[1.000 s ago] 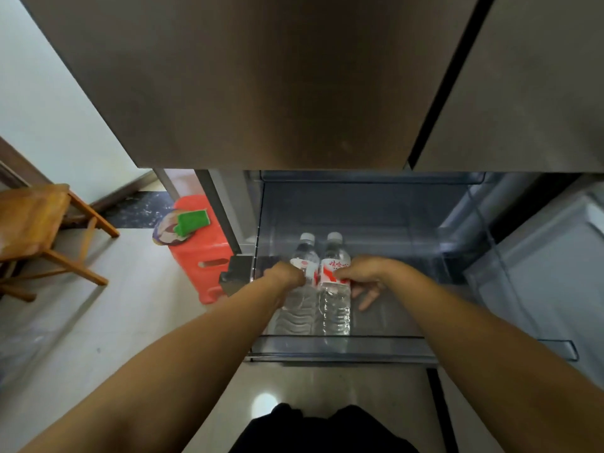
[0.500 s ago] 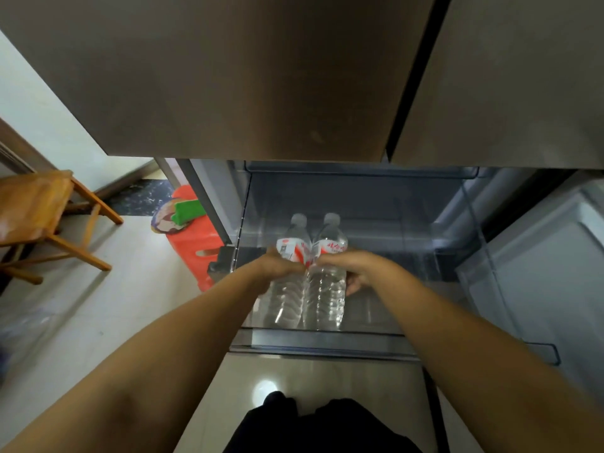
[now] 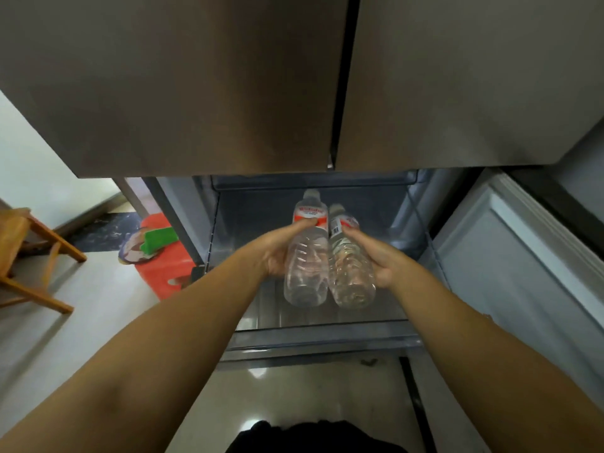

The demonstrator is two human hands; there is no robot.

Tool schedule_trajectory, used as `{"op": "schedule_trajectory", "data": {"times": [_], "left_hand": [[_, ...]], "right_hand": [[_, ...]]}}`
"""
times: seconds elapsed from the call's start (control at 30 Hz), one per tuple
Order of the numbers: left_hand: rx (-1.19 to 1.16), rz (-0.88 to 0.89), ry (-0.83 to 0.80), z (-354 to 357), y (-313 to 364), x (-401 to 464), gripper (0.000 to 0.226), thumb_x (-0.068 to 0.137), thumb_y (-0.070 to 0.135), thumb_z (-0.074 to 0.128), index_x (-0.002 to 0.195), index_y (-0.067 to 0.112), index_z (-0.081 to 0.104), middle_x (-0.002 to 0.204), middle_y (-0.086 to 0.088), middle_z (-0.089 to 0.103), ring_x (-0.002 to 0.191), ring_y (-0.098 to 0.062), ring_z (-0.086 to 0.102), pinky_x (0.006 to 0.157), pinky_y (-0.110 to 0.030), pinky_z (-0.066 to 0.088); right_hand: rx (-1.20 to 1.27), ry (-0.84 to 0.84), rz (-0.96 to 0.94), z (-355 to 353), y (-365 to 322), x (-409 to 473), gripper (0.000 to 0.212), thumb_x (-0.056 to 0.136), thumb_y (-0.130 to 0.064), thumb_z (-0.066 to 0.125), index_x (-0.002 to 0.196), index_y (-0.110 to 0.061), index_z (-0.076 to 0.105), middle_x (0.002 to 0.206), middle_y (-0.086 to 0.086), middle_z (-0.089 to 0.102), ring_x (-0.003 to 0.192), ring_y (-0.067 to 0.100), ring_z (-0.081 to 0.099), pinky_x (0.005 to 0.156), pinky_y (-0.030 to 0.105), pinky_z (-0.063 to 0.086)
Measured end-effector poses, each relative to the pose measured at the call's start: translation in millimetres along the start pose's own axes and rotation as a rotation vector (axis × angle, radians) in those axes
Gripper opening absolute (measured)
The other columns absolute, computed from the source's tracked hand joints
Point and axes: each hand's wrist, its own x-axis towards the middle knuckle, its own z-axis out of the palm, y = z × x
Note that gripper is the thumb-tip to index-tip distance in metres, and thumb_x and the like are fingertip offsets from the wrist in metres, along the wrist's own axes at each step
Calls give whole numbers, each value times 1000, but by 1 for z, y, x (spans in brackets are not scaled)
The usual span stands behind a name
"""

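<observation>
Head view: you look down along both of your forearms into the bottom of a fridge.
Fridge doors (image 3: 196, 76): two brown-grey fronts fill the frame from nine o'clock through twelve to three. Both are closed, with a dark seam between them just right of twelve.
Floor (image 3: 81, 322): pale glossy tiles run from seven to nine o'clock and show again at six, below the drawer.
Lower door (image 3: 523, 273): it stands swung open at three to four o'clock, with its pale inner face toward you.
Drawer (image 3: 320, 341): clear plastic, pulled out beneath the fridge doors at the middle of the frame. Its front rim lies at six o'clock of the bottles.
Chair (image 3: 29, 256): wooden, at nine o'clock, standing on the floor well apart from the fridge.
Stool (image 3: 163, 266): red plastic, at nine o'clock of the drawer, just beside the fridge's side.
Left bottle (image 3: 307, 266): clear, with a white cap and a red-and-white label. It is over the drawer, tilted with its base toward you and its cap toward twelve o'clock.
Right bottle (image 3: 351, 276): the same kind and the same tilt, at three o'clock of the left bottle. The two touch side to side.
Left hand (image 3: 277, 253): you grip the left bottle from its nine o'clock side, with your thumb across the label.
Right hand (image 3: 376, 256): your fingers are wrapped around the right bottle from its three o'clock side.
Green piece (image 3: 160, 238): small and bright, it lies on top of the stool.
</observation>
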Motion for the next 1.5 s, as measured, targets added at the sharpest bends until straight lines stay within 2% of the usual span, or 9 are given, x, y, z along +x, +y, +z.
{"op": "schedule_trajectory", "data": {"times": [0.13,0.23,0.37,0.5,0.6,0.73,0.93,1.33,1.5], "left_hand": [[-50,-15,-46,14,-10,3,35,90,41,58,95,8,64,73,-11,72,63,-23,71,70,-38,53],[-8,0,-69,26,-10,3,32,90,40,59,93,8,65,72,-10,73,61,-22,71,72,-39,53],[75,4,-174,43,-6,-10,31,88,38,62,99,9,65,76,-11,74,65,-24,72,66,-38,57],[110,46,-253,45,-8,-26,35,88,41,62,102,9,65,87,-11,72,80,-25,69,78,-40,54],[115,37,-378,45,-12,-38,30,91,38,58,101,10,64,81,-10,73,71,-23,71,75,-38,54],[137,9,-546,58,-21,-52,28,94,36,52,99,10,61,74,-8,73,63,-20,71,61,-31,58],[148,-148,-723,87,-61,-57,39,82,44,60,96,8,66,84,-7,63,71,-19,63,67,-29,57],[681,-293,-844,165,-214,-62,32,89,34,62,110,10,60,73,-3,69,59,-15,66,59,-27,54],[885,-300,-837,194,-287,-83,41,80,31,74,115,15,60,90,-5,73,82,-23,69,78,-40,56]], "right_hand": [[55,84,-68,-4,1,-22,55,83,-36,70,127,-5,56,108,19,68,95,32,67,96,49,49],[115,131,-137,-7,0,-40,58,83,-38,72,129,-6,57,121,19,66,108,34,65,95,48,51],[218,198,-264,-8,10,-66,61,82,-39,73,130,-5,55,116,20,67,101,33,67,94,46,52],[241,241,-418,4,28,-90,52,82,-32,72,125,-7,58,115,18,67,97,32,67,89,45,54],[235,365,-524,16,46,-109,52,81,-30,73,124,-6,57,109,17,69,90,32,69,84,44,56],[287,546,-709,25,83,-137,30,88,-25,67,112,-8,60,90,11,71,78,25,69,79,41,58],[275,937,-832,24,151,-190,53,80,-32,73,124,-9,56,106,12,69,97,31,67,94,51,51],[203,1482,-599,-3,326,-268,55,78,-29,77,123,-12,50,104,1,66,90,12,68,61,15,55],[306,1566,-456,-6,402,-297,65,81,-26,75,132,-12,38,113,0,57,98,16,61,83,32,55]]}}
